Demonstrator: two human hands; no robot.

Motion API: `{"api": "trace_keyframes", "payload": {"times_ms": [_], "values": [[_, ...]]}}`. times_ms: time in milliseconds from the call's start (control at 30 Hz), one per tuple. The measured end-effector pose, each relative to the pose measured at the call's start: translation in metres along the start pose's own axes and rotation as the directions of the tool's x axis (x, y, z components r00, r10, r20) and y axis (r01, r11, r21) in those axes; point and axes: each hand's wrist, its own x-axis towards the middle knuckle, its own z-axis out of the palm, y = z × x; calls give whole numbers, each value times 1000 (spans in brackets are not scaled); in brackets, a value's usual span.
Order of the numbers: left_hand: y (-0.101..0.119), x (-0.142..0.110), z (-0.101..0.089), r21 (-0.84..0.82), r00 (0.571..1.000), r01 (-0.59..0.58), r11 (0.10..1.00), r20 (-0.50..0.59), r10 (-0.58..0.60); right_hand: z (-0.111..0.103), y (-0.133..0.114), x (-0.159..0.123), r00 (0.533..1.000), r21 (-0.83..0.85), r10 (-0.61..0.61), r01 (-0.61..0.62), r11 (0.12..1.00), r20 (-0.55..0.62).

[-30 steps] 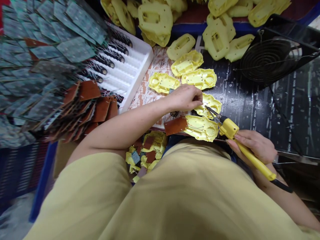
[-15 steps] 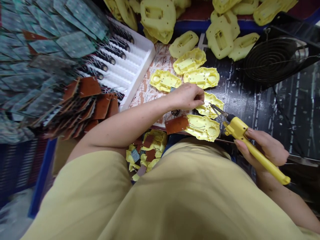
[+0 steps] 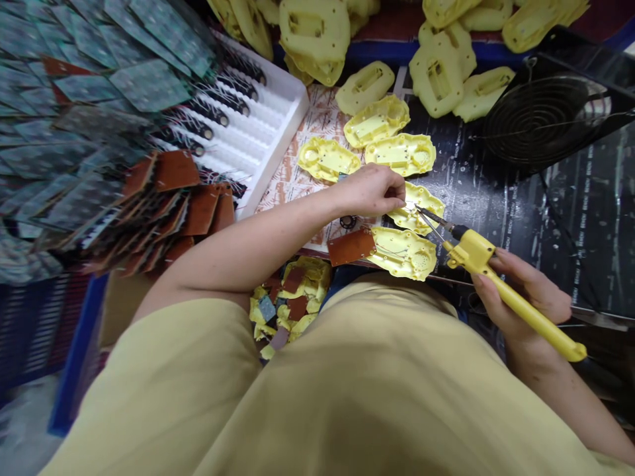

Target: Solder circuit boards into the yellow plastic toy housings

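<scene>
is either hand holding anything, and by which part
The right hand grips a yellow plastic-handled soldering gun by its handle. Whether the left hand, at a yellow plastic shell, holds anything cannot be told.

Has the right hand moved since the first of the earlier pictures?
Yes. The right hand, holding the yellow tool, has moved to the right, farther from the yellow shell nearest the person.
</scene>
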Motion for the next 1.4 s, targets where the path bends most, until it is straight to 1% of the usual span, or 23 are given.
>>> {"api": "trace_keyframes", "payload": {"times_ms": [67,167,267,333,367,433,467,533,633,733,867,933,1033,1133,1167,1267,1333,1400], "values": [[2,0,0,7,1000,14,1000,-2,-14,5,2,-5,989,61,102,-96,993,-103],[4,0,0,17,1000,4,1000,-10,-3,13,6,-5,945,107,204,-182,977,-256],[4,0,1,16,1000,2,1000,-13,-2,14,7,-2,921,140,253,-220,965,-298],[4,0,1,1,1000,5,1000,-8,-5,10,4,-1,933,126,234,-206,970,-275],[4,0,1,-6,1000,5,1000,-4,-5,7,2,-1,951,106,197,-176,979,-237],[4,1,1,-11,1000,5,1000,1,-5,1,-3,0,990,66,84,-77,995,-112],[3,1,1,-7,1000,5,1000,3,-5,-1,-6,2,999,57,10,-7,998,-50],[3,1,1,7,1000,5,1000,1,-5,-3,-10,7,993,52,-118,116,992,24],[2,2,1,16,1000,-19,1000,-6,19,-1,-11,15,970,18,-235,235,972,59],[1,2,2,13,999,-34,999,-11,34,1,-9,20,950,-4,-292,294,956,109],[1,2,2,-10,1000,-30,1000,-7,29,0,-5,23,924,29,-365,364,931,119],[1,2,1,-18,999,-33,999,-6,32,0,-4,26,915,28,-386,386,922,120],[1,2,2,-1,999,-33,999,1,33,0,-4,28,913,-13,-387,392,920,129],[1,3,2,25,999,-49,999,2,48,-2,-1,25,906,-42,-398,407,912,141],[0,4,2,35,999,-53,998,4,53,-4,1,23,910,-56,-386,398,916,152],[0,4,1,63,998,-53,997,22,52,-13,8,16,935,-97,-299,321,942,192],[1,4,0,66,998,-54,996,30,52,-17,12,15,946,-97,-275,294,951,173],[1,4,-1,66,998,-52,996,37,50,-17,12,16,948,-63,-295,303,951,117]]}}
